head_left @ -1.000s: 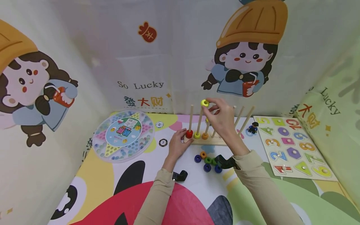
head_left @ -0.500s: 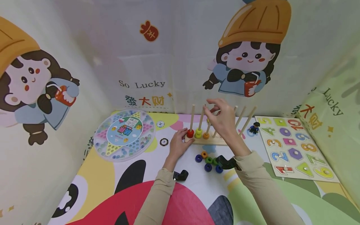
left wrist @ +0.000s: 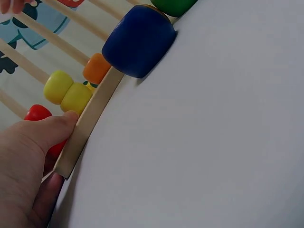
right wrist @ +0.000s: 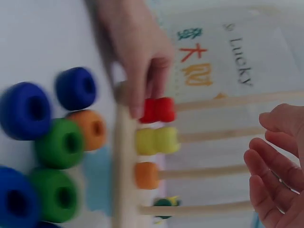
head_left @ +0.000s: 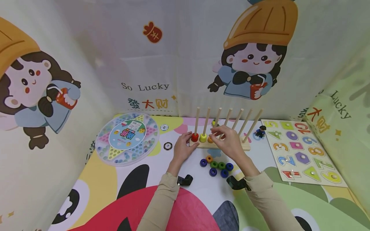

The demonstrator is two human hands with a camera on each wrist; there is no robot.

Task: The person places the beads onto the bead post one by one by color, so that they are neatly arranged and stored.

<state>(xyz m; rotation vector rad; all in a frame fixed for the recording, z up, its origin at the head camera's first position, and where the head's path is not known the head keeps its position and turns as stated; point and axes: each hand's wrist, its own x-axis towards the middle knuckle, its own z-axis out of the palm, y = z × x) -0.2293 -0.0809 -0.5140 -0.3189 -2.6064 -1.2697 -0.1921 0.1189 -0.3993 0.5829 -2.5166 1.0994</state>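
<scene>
My left hand (head_left: 182, 147) grips the left end of a wooden peg stand (head_left: 245, 146); in the left wrist view its thumb lies along the base's front edge. Two red beads (right wrist: 164, 110) are stacked on the leftmost peg, two yellow beads (left wrist: 76, 97) on the second, one orange bead (right wrist: 146, 175) on the third. My right hand (head_left: 229, 141) hovers in front of the pegs with loosely bent fingers, holding nothing. Loose beads lie on the table before the stand: an orange bead (head_left: 209, 159), green beads (head_left: 214, 164) and several blue ones (head_left: 213, 172).
A round marble board (head_left: 127, 139) lies at the left, with a black chip (head_left: 167, 146) and a pale chip (head_left: 164, 127) beside it. To the right are a small toy figure (head_left: 260, 131) and a number puzzle board (head_left: 302, 150). A patterned curtain (head_left: 188, 64) hangs behind.
My right hand released a yellow bead, which dropped down the second peg onto the other yellow one. That hand then lowered towards the front of the stand. My left hand stayed on the base.
</scene>
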